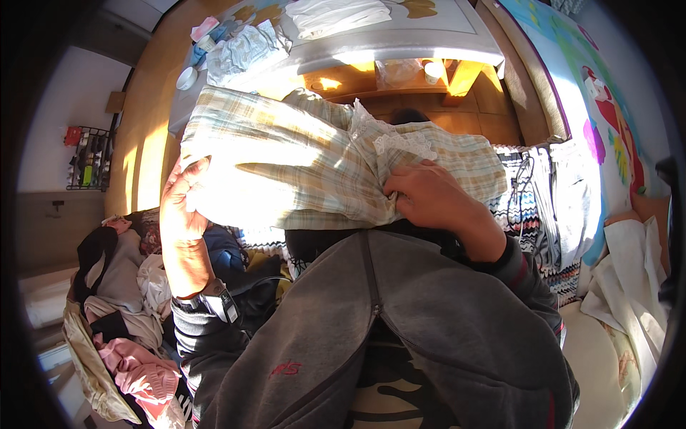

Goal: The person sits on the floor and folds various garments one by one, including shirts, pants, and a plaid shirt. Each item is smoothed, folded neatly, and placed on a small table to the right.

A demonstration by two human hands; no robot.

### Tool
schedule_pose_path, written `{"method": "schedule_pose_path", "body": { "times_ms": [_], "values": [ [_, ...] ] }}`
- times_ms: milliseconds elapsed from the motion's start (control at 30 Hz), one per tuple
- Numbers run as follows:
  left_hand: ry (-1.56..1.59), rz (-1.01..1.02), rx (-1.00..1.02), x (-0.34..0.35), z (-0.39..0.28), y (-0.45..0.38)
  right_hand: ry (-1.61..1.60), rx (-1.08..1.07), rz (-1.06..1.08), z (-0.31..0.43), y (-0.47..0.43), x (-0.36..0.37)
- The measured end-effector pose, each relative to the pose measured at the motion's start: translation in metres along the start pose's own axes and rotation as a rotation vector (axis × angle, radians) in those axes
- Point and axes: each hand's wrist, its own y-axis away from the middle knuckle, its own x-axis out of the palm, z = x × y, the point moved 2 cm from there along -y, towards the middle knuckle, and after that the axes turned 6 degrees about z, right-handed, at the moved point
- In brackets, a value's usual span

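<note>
A plaid cotton garment (321,177) with white lace trim stretches between my two hands, in front of my grey zip jacket. My left hand (185,198), in bright sun, grips the garment's left edge with the thumb over the cloth. A watch-like device is strapped to that wrist. My right hand (429,193) pinches the fabric near the lace, its fingers bunching the cloth. One part of the garment spreads out to the right beyond that hand, above a zigzag-patterned cover.
A covered table (332,51) holds a folded white cloth (337,16), a crumpled light-blue cloth (249,51) and a white bowl (186,79). Piled clothes (134,322) lie at the left. Grey drawstring trousers (546,204) rest at the right, beside a wall with a colourful picture.
</note>
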Motion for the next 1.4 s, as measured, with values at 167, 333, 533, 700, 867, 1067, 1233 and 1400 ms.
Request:
{"method": "schedule_pose_path", "body": {
  "times_ms": [167,333,533,700,867,1067,1233,1400],
  "values": [
    [0.020,-0.031,-0.011,0.000,-0.020,-0.003,0.235,0.039,-0.190,-0.003,0.025,-0.043],
    [0.046,0.013,-0.003,0.003,-0.028,-0.003,-0.439,-0.282,-0.635,0.018,0.002,-0.029],
    [-0.009,0.067,-0.075,0.064,-0.029,-0.025,-1.081,0.014,-0.032,-0.008,-0.050,0.037],
    [-0.032,0.266,-0.141,0.167,0.012,-0.054,-1.500,0.065,-0.023,-0.038,-0.043,0.061],
    [-0.136,0.923,-0.108,0.256,0.093,-0.080,-1.968,-0.081,-0.193,-0.080,0.002,0.059],
    [-1.374,1.162,0.447,0.252,0.227,-0.074,-2.336,-0.011,-0.407,-0.116,0.046,0.093],
    [-1.434,1.234,0.402,0.225,0.255,-0.075,-2.144,0.107,-0.467,-0.142,0.089,0.100],
    [-1.473,1.336,0.511,0.225,0.249,-0.073,-2.282,0.201,-0.820,-0.171,0.116,0.081]
  ]
}}
